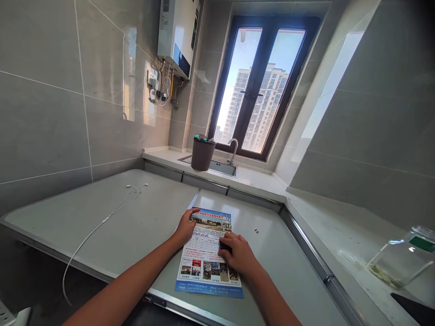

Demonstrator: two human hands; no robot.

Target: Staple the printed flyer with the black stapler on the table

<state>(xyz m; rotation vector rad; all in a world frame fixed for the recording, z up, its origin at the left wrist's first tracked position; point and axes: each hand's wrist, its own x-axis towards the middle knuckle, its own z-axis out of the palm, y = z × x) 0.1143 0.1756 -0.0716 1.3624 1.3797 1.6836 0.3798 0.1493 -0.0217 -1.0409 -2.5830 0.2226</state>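
The flyer (204,244) lay flat, unfolded; the left hand (185,227), half-curled, touched its eleven-o'clock edge (pinch unclear); the right hand (240,252), at three, clasped a black object (224,246).

the sheet (205,248) is smooth paper with a little shine. the counter (278,258) under it has a smooth top that shines softly, and its edge (183,311) is shiny metal. the tap (231,159) is shiny metal too. the bin (203,155) looks like dull plastic. the jar (390,266) is clear and glossy, like glass. the wall tiles (41,122) are smooth and glossy. the cable (107,219) looks like smooth plastic
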